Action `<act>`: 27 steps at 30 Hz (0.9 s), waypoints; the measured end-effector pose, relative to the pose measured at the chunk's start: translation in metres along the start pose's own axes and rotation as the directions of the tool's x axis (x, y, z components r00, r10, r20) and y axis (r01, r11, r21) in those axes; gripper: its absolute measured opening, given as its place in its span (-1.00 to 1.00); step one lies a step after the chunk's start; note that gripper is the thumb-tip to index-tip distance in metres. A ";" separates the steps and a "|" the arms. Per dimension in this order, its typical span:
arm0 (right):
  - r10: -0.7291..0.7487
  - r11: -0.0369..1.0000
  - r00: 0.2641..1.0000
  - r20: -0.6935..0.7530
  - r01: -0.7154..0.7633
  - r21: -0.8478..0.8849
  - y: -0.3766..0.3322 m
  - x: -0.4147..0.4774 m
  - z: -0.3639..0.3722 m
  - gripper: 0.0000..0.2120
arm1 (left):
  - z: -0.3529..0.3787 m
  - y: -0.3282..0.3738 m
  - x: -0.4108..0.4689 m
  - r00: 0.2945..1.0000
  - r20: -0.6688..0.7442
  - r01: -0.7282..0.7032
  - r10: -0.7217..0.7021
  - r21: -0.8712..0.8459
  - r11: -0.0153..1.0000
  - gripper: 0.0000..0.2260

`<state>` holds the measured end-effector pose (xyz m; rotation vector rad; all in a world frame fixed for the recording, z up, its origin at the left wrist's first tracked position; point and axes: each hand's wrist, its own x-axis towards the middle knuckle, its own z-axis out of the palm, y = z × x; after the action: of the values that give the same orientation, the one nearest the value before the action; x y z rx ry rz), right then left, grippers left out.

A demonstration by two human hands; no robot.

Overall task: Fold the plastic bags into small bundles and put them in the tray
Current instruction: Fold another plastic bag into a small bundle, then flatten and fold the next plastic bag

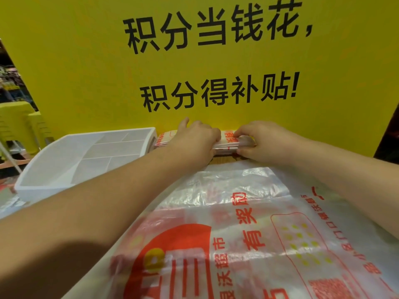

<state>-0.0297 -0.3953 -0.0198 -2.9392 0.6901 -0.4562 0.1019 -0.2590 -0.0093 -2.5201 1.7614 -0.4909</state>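
A plastic bag folded into a long narrow strip (227, 140), clear with red print, lies at the far edge of the table against the yellow board. My left hand (194, 140) grips the strip's left part, fingers curled over it. My right hand (259, 140) pinches the right part between fingers and thumb. A white divided tray (38, 182) sits at the left, its compartments empty. Flat plastic bags (259, 234) with red and yellow print lie spread on the table near me, under my forearms.
A tall yellow board (86, 72) with black characters stands right behind the table's far edge. Yellow plastic stools (19, 124) and shop shelves show at far left beyond the table.
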 end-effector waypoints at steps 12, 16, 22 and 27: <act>-0.001 0.997 0.999 -0.043 0.004 0.078 -0.005 -0.009 -0.003 -0.46 | -0.009 0.001 -0.004 1.000 0.005 0.031 -0.031 -0.058 0.998 -0.56; 0.000 0.995 0.999 -0.050 0.005 0.096 -0.007 -0.017 -0.008 -0.45 | -0.018 0.003 -0.012 0.999 -0.009 0.030 -0.031 -0.066 0.997 -0.56; -0.092 0.996 0.994 -0.065 0.092 -0.002 -0.029 -0.045 -0.031 -0.50 | -0.050 0.003 -0.050 0.997 0.059 0.040 -0.042 0.038 0.998 -0.54; -0.126 0.991 0.991 -0.045 0.123 -0.048 -0.069 -0.088 -0.062 -0.49 | -0.081 0.004 -0.107 0.986 0.127 0.082 -0.104 0.165 0.983 -0.51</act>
<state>-0.0943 -0.2954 0.0264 -3.0348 0.5302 -0.5307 0.0434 -0.1496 0.0412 -2.4698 1.5006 -0.4341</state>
